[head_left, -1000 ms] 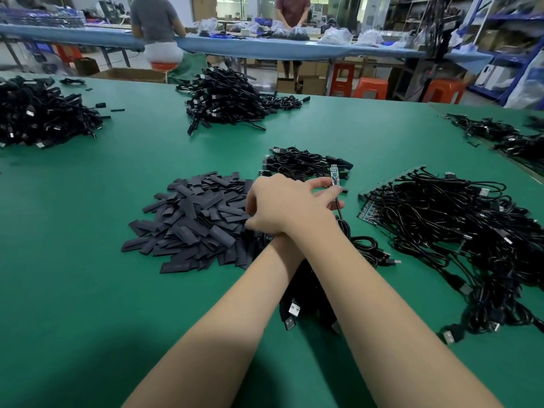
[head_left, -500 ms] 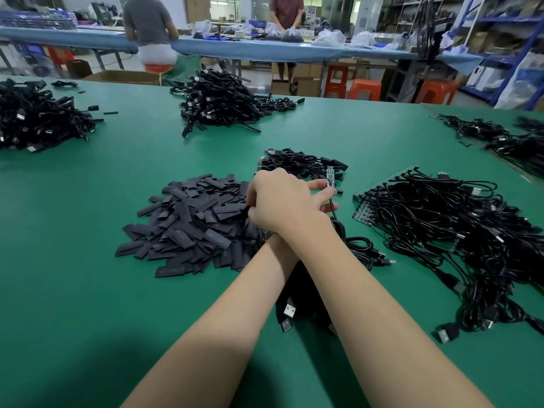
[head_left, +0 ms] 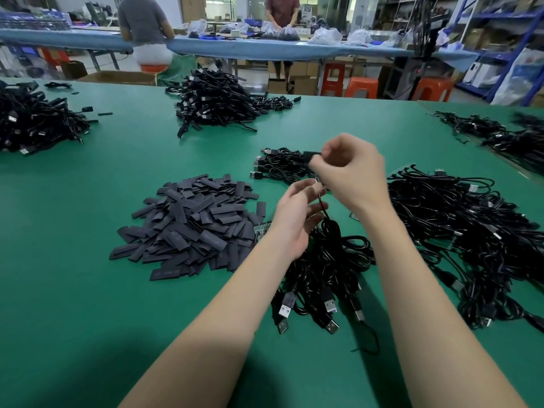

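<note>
My left hand (head_left: 297,219) is raised over the green table (head_left: 88,290) and pinches the thin end of a black cable (head_left: 325,214) between thumb and fingers. The cable drops into a bundle of USB cables (head_left: 326,260) under my wrists. My right hand (head_left: 350,169) hovers just above and right of the left, fingers curled, pinching a small flat black sleeve (head_left: 312,155) at its fingertips; motion blurs it. The heap of flat black sleeves (head_left: 191,222) lies to the left of both hands.
A large tangle of black cables (head_left: 471,231) spreads on the right. A small cable pile (head_left: 282,166) sits behind my hands. More cable heaps lie at the far middle (head_left: 215,101), far left (head_left: 32,119) and far right (head_left: 500,136). Two people work at a blue table behind.
My arms have uncrossed. The right hand came back from the sleeve heap to the right and rose with a sleeve; the left hand stays on the cable end, lifted slightly.
</note>
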The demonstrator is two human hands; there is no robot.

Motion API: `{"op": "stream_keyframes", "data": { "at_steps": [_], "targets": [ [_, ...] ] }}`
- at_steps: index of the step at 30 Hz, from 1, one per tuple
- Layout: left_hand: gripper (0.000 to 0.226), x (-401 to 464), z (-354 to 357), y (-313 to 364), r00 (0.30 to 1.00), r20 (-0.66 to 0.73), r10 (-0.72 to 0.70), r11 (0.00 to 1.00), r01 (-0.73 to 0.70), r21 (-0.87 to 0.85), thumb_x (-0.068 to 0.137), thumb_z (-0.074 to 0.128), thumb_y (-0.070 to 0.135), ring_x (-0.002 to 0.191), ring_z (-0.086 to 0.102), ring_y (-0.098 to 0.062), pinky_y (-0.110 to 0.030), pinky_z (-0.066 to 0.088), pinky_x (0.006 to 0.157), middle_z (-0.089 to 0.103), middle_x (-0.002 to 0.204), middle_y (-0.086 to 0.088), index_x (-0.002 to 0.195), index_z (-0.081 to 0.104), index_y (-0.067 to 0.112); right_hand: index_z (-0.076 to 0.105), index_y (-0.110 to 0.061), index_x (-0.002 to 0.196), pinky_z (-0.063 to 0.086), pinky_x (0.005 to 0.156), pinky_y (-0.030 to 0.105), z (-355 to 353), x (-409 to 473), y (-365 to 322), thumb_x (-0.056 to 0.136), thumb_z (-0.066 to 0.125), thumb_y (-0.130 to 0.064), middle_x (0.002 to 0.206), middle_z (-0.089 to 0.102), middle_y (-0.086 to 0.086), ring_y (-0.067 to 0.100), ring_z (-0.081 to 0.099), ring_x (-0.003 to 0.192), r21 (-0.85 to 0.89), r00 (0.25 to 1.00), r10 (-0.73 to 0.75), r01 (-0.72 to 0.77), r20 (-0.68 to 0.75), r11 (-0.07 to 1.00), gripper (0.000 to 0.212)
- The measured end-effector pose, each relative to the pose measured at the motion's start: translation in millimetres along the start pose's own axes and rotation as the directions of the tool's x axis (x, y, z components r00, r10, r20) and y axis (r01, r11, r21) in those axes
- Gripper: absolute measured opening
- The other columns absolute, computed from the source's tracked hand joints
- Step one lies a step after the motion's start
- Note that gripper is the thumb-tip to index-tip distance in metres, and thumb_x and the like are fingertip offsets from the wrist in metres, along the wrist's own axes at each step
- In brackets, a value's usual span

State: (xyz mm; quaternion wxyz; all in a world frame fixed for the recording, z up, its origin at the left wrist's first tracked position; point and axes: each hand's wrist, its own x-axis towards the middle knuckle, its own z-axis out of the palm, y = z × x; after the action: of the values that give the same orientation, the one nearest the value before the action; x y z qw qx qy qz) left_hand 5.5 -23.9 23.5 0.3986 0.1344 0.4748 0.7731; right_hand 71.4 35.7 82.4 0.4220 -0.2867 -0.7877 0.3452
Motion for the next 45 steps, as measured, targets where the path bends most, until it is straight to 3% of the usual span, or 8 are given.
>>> {"op": "stream_keyframes", "data": {
  "at_steps": [4,9,16,38,45],
  "targets": [
    [0.007,-2.5,-2.4,2.8,1.000,0.022,-0.022,1.000,0.022,-0.009,0.098,0.059,0.015,0.062,0.056,-0.011,-0.016,0.039,0.047,0.065,0.082,0.004,0.095,0.059,0.022,0.065,-0.028,0.086,0.057,0.068,0.036,-27.1,2.8,24.6,0.079,0.068,-0.023,0.065,0.070,-0.010,0.008,0.067,0.065,0.193,0.979,0.198,-0.186,-0.042,0.963,0.009],
    [0.005,-2.3,-2.9,4.9,0.998,0.052,-0.041,0.998,0.044,-0.045,0.098,0.059,0.016,0.060,0.054,-0.011,-0.017,0.038,0.049,0.064,0.074,0.005,0.095,0.060,0.021,0.067,-0.015,0.100,0.055,0.062,0.023,-31.5,-3.0,41.2,0.089,0.070,-0.011,0.071,0.074,-0.005,0.014,0.071,0.064,0.445,0.940,0.341,-0.318,0.030,0.837,0.012],
    [0.005,-3.9,-2.7,4.5,0.995,0.090,-0.030,0.999,0.032,-0.024,0.097,0.060,0.017,0.058,0.054,-0.008,-0.019,0.038,0.052,0.064,0.072,0.006,0.095,0.063,0.021,0.066,-0.009,0.102,0.059,0.065,0.024,-23.0,-2.1,36.7,0.094,0.068,-0.007,0.075,0.077,0.003,0.020,0.075,0.070,0.638,0.953,0.299,-0.263,0.054,0.724,0.009],
    [0.005,-2.1,-2.5,2.7,0.994,0.099,-0.034,0.999,0.037,-0.026,0.095,0.062,0.017,0.058,0.054,-0.007,-0.021,0.037,0.058,0.065,0.071,0.008,0.096,0.065,0.021,0.065,-0.009,0.104,0.060,0.068,0.027,-17.4,-2.5,40.0,0.095,0.066,-0.006,0.078,0.077,0.009,0.023,0.076,0.073,0.626,0.968,0.251,-0.210,0.022,0.752,0.009],
    [0.005,-1.3,-2.3,1.3,0.996,0.091,-0.016,1.000,0.015,0.005,0.095,0.064,0.017,0.059,0.054,-0.007,-0.022,0.038,0.061,0.065,0.072,0.007,0.095,0.066,0.021,0.068,-0.015,0.103,0.062,0.069,0.033,-22.3,-1.5,36.1,0.094,0.067,-0.009,0.081,0.076,0.010,0.025,0.076,0.072,0.492,0.982,0.189,-0.159,-0.013,0.856,0.010]
  ]
}}
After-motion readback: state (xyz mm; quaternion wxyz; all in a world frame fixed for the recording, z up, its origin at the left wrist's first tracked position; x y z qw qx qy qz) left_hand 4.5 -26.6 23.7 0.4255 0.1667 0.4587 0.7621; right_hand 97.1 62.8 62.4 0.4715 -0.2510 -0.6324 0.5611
